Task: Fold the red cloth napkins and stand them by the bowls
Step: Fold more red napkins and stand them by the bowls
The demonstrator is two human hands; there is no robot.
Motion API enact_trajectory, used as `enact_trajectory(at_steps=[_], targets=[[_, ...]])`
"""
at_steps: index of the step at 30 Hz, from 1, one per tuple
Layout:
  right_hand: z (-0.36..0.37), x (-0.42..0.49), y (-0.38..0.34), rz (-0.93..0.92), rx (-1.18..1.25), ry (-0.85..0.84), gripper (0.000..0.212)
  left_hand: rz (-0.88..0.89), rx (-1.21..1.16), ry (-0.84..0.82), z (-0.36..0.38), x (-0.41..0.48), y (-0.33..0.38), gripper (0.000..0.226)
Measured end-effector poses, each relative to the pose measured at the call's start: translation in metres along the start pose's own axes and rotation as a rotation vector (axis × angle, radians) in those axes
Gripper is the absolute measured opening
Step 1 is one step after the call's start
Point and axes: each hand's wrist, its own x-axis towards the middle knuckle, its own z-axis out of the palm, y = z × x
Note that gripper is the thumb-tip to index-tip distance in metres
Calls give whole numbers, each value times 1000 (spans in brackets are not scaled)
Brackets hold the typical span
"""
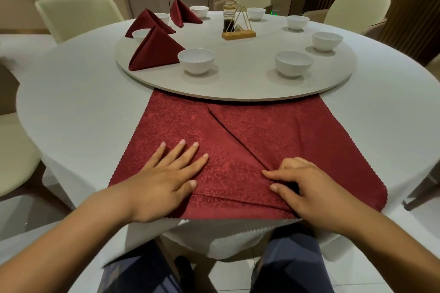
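Observation:
A red cloth napkin (238, 140) lies flat on the white tablecloth at the near edge, its far edge tucked under the turntable (238, 83). One flap is folded over, leaving a diagonal crease. My left hand (166, 173) presses flat on the napkin's left part with fingers spread. My right hand (302, 185) pinches the folded flap's corner near the front edge. Three folded red napkins stand on the turntable's left: the nearest one (154, 50) beside a white bowl (196, 60), and a middle one (147, 21) and a far one (182, 13) behind it.
Several more white bowls ring the turntable, such as one at the front right (294, 63). A wooden stand with a gold wire triangle and a dark sauce bottle (238, 22) sits near its centre. Cream chairs (78, 14) surround the table.

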Motion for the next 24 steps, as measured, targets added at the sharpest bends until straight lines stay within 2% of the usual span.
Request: enact_trajectory(at_steps=[1,4,7,9,13,17,20,24], targets=[[0,0,0,-1,0,1,35,-3,8,15,-4,1,2,55],[0,0,1,-6,-9,7,34,97,33,185,-15,13,25,83],[1,0,2,-14,-14,10,34,207,-24,284,-12,39,59,66],[3,-1,2,-17,-12,17,34,223,-27,282,-6,55,73,57],[1,-4,-2,-16,14,45,36,204,42,170,9,68,77,61],[-5,-14,-6,-28,20,74,28,202,83,159,13,68,74,67],[-11,-27,-1,4,3,56,30,200,91,166,12,69,75,77],[-13,-40,6,21,76,37,23,194,95,159,10,69,76,80]])
